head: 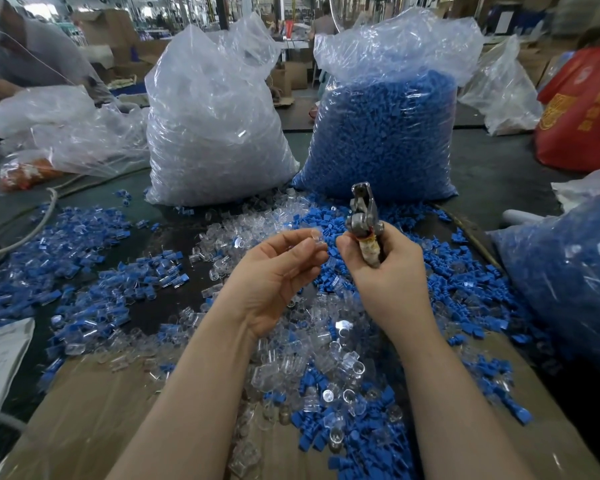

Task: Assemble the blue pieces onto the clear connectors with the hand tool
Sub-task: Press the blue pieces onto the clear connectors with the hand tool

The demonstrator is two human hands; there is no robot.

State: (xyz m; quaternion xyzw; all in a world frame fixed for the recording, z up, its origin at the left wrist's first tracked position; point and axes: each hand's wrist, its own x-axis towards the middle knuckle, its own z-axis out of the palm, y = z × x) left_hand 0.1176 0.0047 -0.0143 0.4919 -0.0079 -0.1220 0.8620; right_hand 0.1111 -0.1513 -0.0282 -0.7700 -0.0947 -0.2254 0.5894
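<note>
Left hand pinches clear connector; right hand grips hand tool, handles hidden.

The plier-like hand tool has dull grey metal jaws and a handle wrapped in worn, yellowish tape. The small clear connectors are glossy transparent plastic; the small blue pieces are matt plastic (both bagged in crinkled, shiny film). Brown cardboard looks matt.

Even indoor light, blurred bowed edges
</note>
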